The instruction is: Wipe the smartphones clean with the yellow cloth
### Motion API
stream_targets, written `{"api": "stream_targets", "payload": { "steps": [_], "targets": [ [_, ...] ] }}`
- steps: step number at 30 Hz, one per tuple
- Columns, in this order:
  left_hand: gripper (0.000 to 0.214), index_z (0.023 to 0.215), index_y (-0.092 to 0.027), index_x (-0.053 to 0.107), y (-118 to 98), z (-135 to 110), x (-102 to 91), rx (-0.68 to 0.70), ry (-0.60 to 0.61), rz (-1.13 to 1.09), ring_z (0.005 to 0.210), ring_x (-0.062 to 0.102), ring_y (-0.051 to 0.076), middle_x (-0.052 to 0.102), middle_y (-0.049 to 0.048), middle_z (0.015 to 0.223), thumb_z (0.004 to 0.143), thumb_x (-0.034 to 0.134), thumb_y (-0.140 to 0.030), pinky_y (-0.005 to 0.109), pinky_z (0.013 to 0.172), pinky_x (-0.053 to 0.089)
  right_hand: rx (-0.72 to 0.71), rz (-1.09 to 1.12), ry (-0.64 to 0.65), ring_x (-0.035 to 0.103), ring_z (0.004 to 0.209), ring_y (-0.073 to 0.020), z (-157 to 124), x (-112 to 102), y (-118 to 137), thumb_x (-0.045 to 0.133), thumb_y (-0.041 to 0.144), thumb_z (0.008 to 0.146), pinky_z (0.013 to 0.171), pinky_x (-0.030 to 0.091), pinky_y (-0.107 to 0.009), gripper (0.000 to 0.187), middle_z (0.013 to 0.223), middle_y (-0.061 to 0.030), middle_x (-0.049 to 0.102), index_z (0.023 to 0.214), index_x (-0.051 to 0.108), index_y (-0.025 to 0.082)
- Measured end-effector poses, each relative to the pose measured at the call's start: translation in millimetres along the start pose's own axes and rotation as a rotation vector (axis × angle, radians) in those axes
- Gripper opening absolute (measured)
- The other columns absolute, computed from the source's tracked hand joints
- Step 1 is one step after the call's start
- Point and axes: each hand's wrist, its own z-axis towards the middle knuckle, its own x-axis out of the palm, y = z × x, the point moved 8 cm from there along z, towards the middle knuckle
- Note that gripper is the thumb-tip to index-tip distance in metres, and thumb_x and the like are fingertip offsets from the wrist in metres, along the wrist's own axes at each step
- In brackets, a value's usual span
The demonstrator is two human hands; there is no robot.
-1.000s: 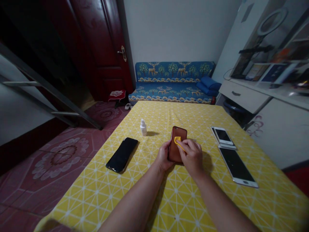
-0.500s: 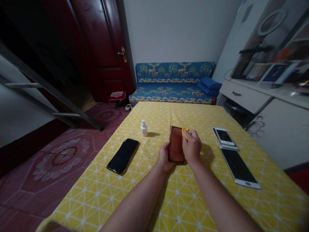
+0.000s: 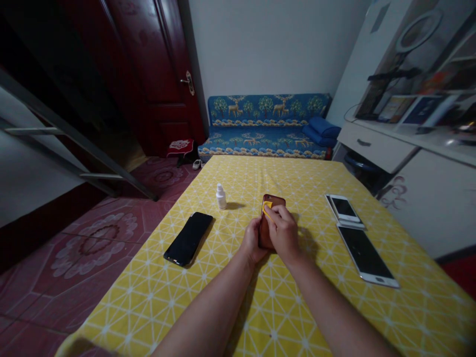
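My left hand grips the lower left side of a phone with a brown back, which is tilted up above the table. Pinched in the fingers of my right hand is a small yellow cloth, pressed against the upper left of the phone's back. Part of the phone is hidden behind the right hand. A white bottle stands upright beyond my left hand. Left of it, nearer to me, a black phone lies flat.
On the right of the yellow tablecloth lie a small white phone, stacked on another device, and a large white phone with a dark screen. A blue sofa stands beyond the table. A white cabinet flanks the right side.
My right hand has slid the yellow cloth leftward across the phone's back, from its right edge to its upper left. The left hand keeps its hold in about the same place.
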Motion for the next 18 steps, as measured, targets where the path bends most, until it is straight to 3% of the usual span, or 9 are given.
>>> {"api": "stream_targets", "payload": {
  "steps": [6, 12, 18],
  "targets": [
    [0.031, 0.086, -0.009, 0.069, 1, 3, -0.3, -0.017, 0.092, -0.029, 0.074, 0.068, 0.02, 0.072, 0.0111, 0.08, 0.084, 0.048, -0.031, 0.03, 0.077, 0.051, -0.095, 0.031, 0.1, 0.056, 0.084, -0.0182, -24, -5, 14, 0.043, 0.012, 0.094, 0.077, 0.048, -0.033, 0.036, 0.087, -0.0058, 0.061, 0.118, 0.067, 0.024],
    [0.07, 0.118, 0.003, 0.061, 2, 1, 11.1, -0.057, 0.315, -0.024, 0.1, 0.067, 0.03, 0.069, 0.0238, 0.108, 0.089, 0.034, -0.054, 0.04, 0.095, 0.046, -0.259, 0.006, 0.197, 0.055, 0.081, -0.0189, -47, -14, 36, 0.045, 0.008, 0.092, 0.08, 0.047, -0.037, 0.032, 0.085, -0.0052, 0.062, 0.111, 0.067, 0.022],
    [0.096, 0.124, 0.004, 0.058, 3, -3, 12.6, -0.092, 0.35, -0.01, 0.1, 0.066, 0.033, 0.066, 0.0276, 0.112, 0.084, 0.023, -0.076, 0.041, 0.091, 0.048, -0.4, 0.046, 0.302, 0.055, 0.083, -0.0185, -50, -20, 44, 0.046, 0.002, 0.088, 0.078, 0.047, -0.035, 0.037, 0.086, -0.0056, 0.063, 0.114, 0.065, 0.02]
  ]
}}
